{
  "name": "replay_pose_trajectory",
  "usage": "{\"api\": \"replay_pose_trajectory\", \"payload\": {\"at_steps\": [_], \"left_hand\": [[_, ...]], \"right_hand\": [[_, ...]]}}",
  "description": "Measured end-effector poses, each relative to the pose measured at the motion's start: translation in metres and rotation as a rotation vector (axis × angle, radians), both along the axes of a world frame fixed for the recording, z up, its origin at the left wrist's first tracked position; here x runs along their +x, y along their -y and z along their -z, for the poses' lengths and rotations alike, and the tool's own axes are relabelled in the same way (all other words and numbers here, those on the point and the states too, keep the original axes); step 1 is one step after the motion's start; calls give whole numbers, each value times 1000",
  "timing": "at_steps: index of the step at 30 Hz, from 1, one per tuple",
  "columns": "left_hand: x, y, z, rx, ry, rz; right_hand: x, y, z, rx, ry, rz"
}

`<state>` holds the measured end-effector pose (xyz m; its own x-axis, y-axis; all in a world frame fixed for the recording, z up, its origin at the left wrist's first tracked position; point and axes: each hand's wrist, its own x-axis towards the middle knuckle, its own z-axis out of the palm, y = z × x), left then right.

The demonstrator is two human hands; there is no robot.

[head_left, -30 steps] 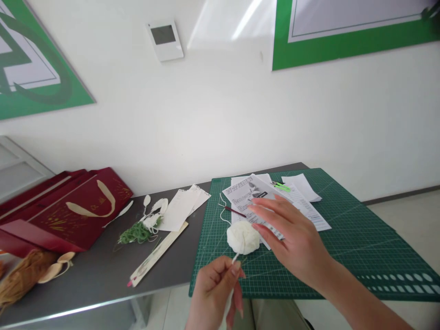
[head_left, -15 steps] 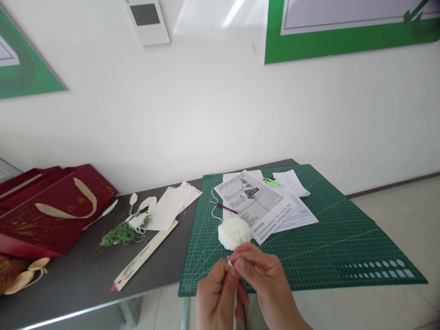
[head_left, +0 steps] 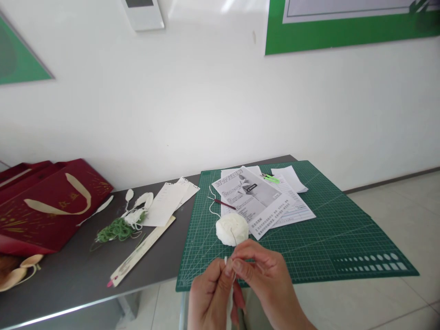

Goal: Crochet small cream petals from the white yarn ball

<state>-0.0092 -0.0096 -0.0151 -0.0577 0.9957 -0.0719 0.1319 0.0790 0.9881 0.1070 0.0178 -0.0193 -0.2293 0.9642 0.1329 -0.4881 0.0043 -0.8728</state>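
Note:
My left hand (head_left: 210, 293) is closed, thumb against fingers, on white yarn (head_left: 230, 300); a short white end pokes up above the thumb and a strand hangs below. My right hand (head_left: 268, 277) meets it from the right, its thumb and fingers pinching a thin wire (head_left: 233, 236) whose bent end sticks up past the fingertips. Where wire and yarn meet is mostly covered by my fingers. Just beyond the hands a ball of white yarn (head_left: 229, 229) rests on the green cutting mat (head_left: 326, 247). A dark red crochet hook (head_left: 225, 204) lies behind the ball, across the paper's edge.
Printed sheets (head_left: 252, 197) cover the back of the mat, with green thread snips (head_left: 270, 178) on top. To the left are green yarn (head_left: 118, 229), white yarn pieces (head_left: 129, 197), note pages (head_left: 167, 204), a pale flat strip (head_left: 142, 252) and a red gift bag (head_left: 58, 208).
The camera view has shifted slightly. Both hands stay together; more white yarn shows above and below my left thumb, and the wire's visible end leans farther left.

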Motion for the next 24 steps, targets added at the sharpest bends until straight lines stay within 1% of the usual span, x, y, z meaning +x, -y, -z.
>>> {"api": "replay_pose_trajectory", "payload": {"at_steps": [3, 6, 10, 12, 14, 17, 19, 22, 24], "left_hand": [[-3, -1, 0, -40, -11, 44], [-5, -2, -2, -58, -30, 95], [-4, -2, -5, -31, -95, 65], [-3, -1, -7, -28, -106, 65], [-3, 1, -9, -24, -126, 70], [-5, 3, -12, -8, -184, 81], [-6, 4, -15, -12, -210, 97], [-6, 5, -17, -30, -210, 119], [-6, 5, -18, -25, -192, 122]], "right_hand": [[1, -1, 1, 35, 76, 51], [4, -3, 1, 47, 151, 72], [7, -2, 4, 12, 201, 106], [7, 0, 4, 5, 234, 99], [8, 3, 3, 44, 269, 109], [9, 7, 0, 140, 341, 189], [10, 8, -2, 137, 341, 183], [10, 9, -3, 72, 295, 131], [9, 9, 0, 35, 246, 140]]}}
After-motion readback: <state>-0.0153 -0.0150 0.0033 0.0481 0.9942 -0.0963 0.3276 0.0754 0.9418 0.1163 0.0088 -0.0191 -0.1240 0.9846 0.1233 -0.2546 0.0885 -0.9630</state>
